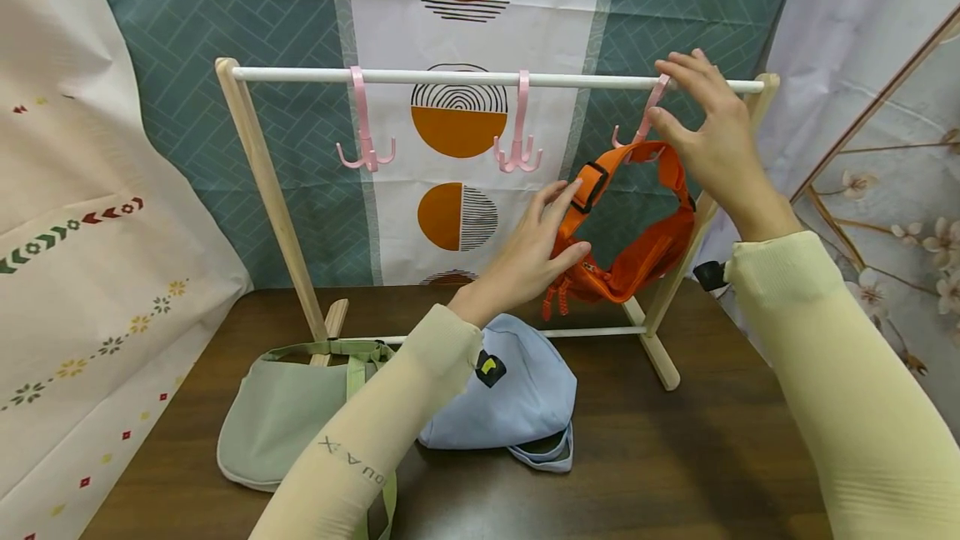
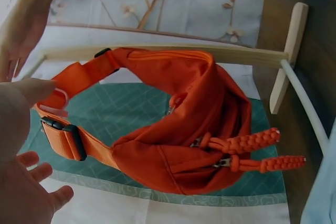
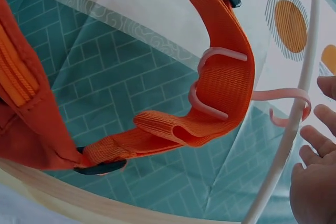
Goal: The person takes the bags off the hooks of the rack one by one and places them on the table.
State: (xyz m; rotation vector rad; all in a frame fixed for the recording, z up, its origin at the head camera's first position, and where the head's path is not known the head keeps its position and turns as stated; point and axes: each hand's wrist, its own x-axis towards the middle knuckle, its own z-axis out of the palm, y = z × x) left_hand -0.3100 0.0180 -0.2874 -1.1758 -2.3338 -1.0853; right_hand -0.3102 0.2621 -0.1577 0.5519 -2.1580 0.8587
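Observation:
An orange waist bag (image 1: 652,252) hangs by its strap from the rightmost pink hook (image 1: 647,117) on the rack's white rail. In the right wrist view the strap (image 3: 228,77) lies over two prongs of that hook. My left hand (image 1: 525,252) is beside the bag's left side, fingers extended near the black buckle (image 1: 590,187). My right hand (image 1: 712,136) is up by the rail near the top of the hook, fingers spread and holding nothing. Two braided zipper pulls (image 2: 252,150) dangle from the bag.
Two more pink hooks (image 1: 365,127) hang bare along the rail (image 1: 450,76). On the brown table (image 1: 615,457) lie a sage green bag (image 1: 292,415) and a light blue bag (image 1: 510,402), below the wooden rack (image 1: 277,207). Patterned cloths hang behind and at the sides.

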